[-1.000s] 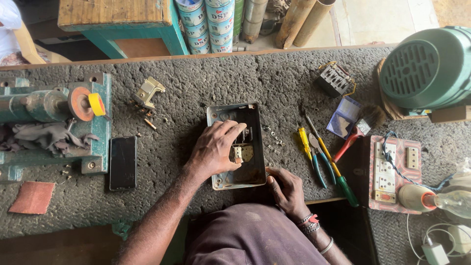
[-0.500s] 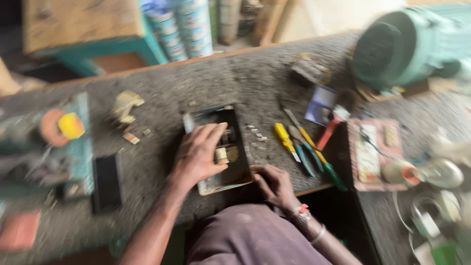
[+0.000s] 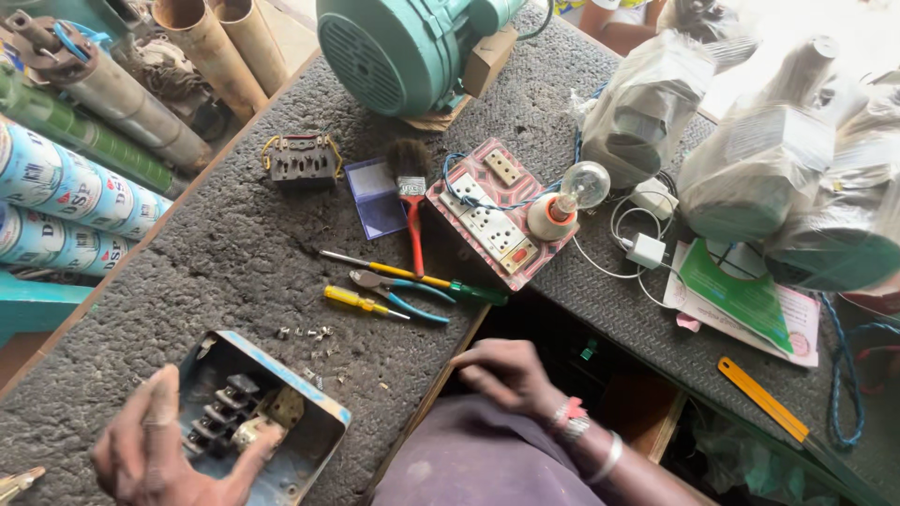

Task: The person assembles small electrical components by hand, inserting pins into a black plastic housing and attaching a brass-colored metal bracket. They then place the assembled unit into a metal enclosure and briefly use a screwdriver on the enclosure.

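My left hand (image 3: 155,450) lies over an open blue metal box (image 3: 323,414) at the bottom left of the bench, fingers spread. One fingertip touches a small brass part beside the black terminal block (image 3: 220,412) inside the box. My right hand (image 3: 506,375) rests at the bench's front edge above my lap. Its fingers are loosely curled and hold nothing. A few loose screws (image 3: 309,333) lie just beyond the box.
A yellow screwdriver (image 3: 361,302), blue-handled pliers (image 3: 403,292) and a red-handled brush (image 3: 412,206) lie mid-bench. Behind them are a pink socket board (image 3: 487,220) with a bulb (image 3: 581,183) and a green motor (image 3: 403,47). Plastic-wrapped bundles (image 3: 769,159) stand at right, pipes (image 3: 197,56) at left.
The view has swung right and tilted, so the box now sits at the bottom left. My left hand stays on the box; my right hand has left the box's corner for the bench edge.
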